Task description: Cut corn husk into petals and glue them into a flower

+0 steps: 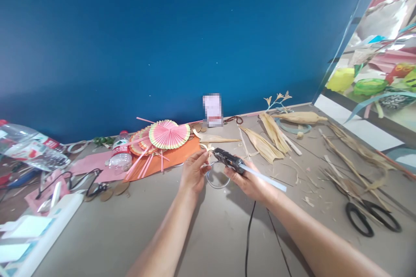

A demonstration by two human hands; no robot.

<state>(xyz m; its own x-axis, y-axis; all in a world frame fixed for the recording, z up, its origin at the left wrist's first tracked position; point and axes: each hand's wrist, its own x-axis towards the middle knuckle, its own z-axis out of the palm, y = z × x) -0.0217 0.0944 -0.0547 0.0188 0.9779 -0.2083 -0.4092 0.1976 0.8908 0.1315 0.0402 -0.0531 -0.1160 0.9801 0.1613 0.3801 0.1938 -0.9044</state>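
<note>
My right hand [248,181] is closed around a black glue gun [229,160], with a pale glue stick [264,178] poking out of its back end. The gun's tip points left, at a small cream flower-like piece [210,149] pinched in the fingers of my left hand [195,171]. Whether tip and piece touch is too small to tell. Just below, between the hands, a thin clear ring [217,178] shows, partly hidden by fingers. A black cord [249,233] runs down from the gun toward the front edge.
Pink paper fans [169,134], an orange sheet [182,151] and bottles [120,153] lie left. Dried husks [263,143] and black-handled scissors [359,218] are on the right. A white power strip [60,229] is front left. A blue panel [208,43] stands behind.
</note>
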